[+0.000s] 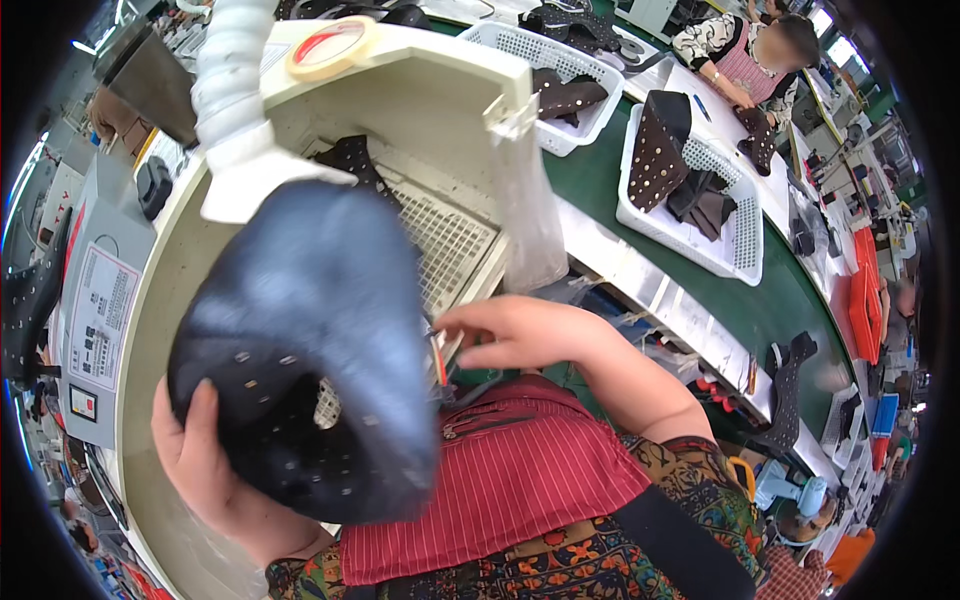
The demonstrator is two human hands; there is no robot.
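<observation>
My left hand (205, 470) grips a dark blue-black leather boot upper (310, 330) studded with small metal rivets, held up close in front of me. My right hand (505, 335) hovers at the front edge of the cream-coloured workstation (430, 95), fingers pinched on a thin red-handled tool (438, 362). A perforated white grille (445, 240) lies inside the station, just beyond the right hand. Another studded dark piece (352, 160) rests on that grille at the back.
A white hose (228, 70) and a tape roll (330, 45) sit on the station top. White baskets (740, 240) with studded dark pieces stand on the green conveyor (790, 300). A seated person (750, 60) works at the far right. A grey control box (95, 310) is at left.
</observation>
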